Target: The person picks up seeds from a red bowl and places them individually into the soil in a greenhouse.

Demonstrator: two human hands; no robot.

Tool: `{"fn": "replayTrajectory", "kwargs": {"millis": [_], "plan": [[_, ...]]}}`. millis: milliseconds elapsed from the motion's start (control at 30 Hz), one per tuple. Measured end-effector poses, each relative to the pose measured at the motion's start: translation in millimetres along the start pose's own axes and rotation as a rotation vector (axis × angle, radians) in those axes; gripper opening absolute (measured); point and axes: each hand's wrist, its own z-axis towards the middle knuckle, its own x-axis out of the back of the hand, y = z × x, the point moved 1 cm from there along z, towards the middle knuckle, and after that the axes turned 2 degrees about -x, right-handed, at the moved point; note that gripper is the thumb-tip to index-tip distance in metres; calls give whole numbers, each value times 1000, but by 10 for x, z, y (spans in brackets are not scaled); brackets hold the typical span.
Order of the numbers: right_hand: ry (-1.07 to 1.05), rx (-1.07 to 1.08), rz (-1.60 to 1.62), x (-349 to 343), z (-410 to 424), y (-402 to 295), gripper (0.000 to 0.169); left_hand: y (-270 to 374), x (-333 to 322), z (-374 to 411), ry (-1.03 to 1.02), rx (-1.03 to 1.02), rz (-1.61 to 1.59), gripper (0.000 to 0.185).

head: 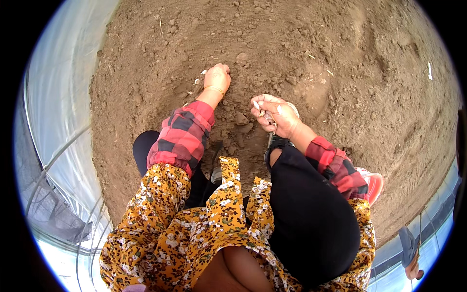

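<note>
My left hand [217, 78] is down at the soil surface [175, 40], knuckles up. Its fingertips are hidden, so I cannot tell whether something is between them. Just left of it, a few pale garlic cloves [197, 81] lie in a rough row on the ground. Several more garlic cloves [269, 116] rest in my right hand [282, 115], which is cupped around them, palm side partly up. One clove pokes out near the fingertips. This hand hovers above my shoe [279, 141], beside my bent knee.
Clods [242, 58] and bits of straw dot the loose earth. Translucent plastic sheeting [62, 73] with curved poles borders the left. Beside my right forearm sits a red and white container [374, 184]. A person [411, 255] stands at the far lower right. A white scrap [430, 71] lies far right.
</note>
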Motion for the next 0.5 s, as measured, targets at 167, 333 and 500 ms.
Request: {"fn": "replayTrajectory", "kwargs": {"millis": [167,333,500], "plan": [[-9,88,47,118,-38,15,10,80,109,3,-38,-64,42,14],[6,98,91,111,-26,33,11,740,685,-634,-290,191,-991,19],[87,113,114,115,-13,-14,14,728,458,-841,175,230,-991,12]]}}
